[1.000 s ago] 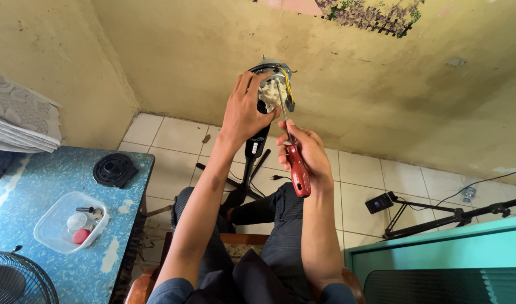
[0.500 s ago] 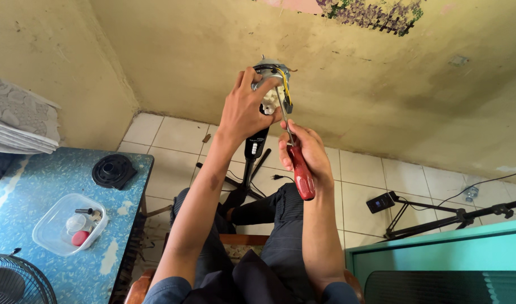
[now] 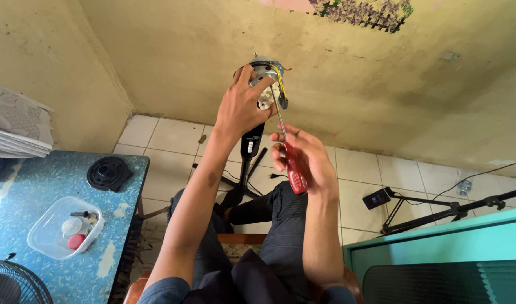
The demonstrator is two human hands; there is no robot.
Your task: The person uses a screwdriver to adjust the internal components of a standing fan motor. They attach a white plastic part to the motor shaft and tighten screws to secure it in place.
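Note:
My left hand [image 3: 242, 107] grips a metal fan motor [image 3: 267, 76] with yellow wires, mounted at the top of a black fan stand [image 3: 249, 147]. My right hand [image 3: 304, 157] holds a red-handled screwdriver [image 3: 294, 170]; its thin shaft points up and its tip touches the motor by the wires. Both arms reach forward from my lap, and I sit on a chair with my legs around the stand.
A blue speckled table [image 3: 21, 186] at the left carries a black round fan part [image 3: 108, 173], a clear plastic tub [image 3: 61, 225] of small parts and a fan grille [image 3: 7, 284]. A teal cabinet [image 3: 438, 247] stands at right; a tripod with a phone [image 3: 377, 198] lies on the tiled floor.
The view has shifted slightly. My right hand with the screwdriver has turned a little at the motor; my left hand keeps its hold.

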